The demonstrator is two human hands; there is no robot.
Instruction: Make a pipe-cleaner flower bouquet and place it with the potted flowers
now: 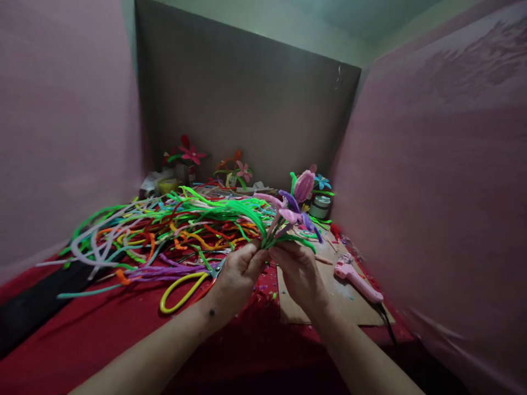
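Note:
Both my hands meet over the front of the table around a pipe-cleaner flower bouquet (pixel 303 186) with pink and purple petals and green leaves. My left hand (pixel 242 269) is closed, thumb and fingers pinching the gathered stems from the left. From the right, my right hand (pixel 300 269) is closed on the same stems, its fingertips close to the left ones. Long green strands (pixel 242 211) arch leftward from the grip. The lower stem ends are hidden by my hands. Beside my left wrist lie scissors (pixel 183 293) with yellow and orange handles.
A large heap of coloured pipe cleaners (pixel 164 230) covers the left of the red cloth (pixel 111 340). A pink glue gun (pixel 358 278) with a black cord rests on a cardboard sheet (pixel 296 310). Finished flowers (pixel 193 153) and a small jar (pixel 320 207) stand at the back.

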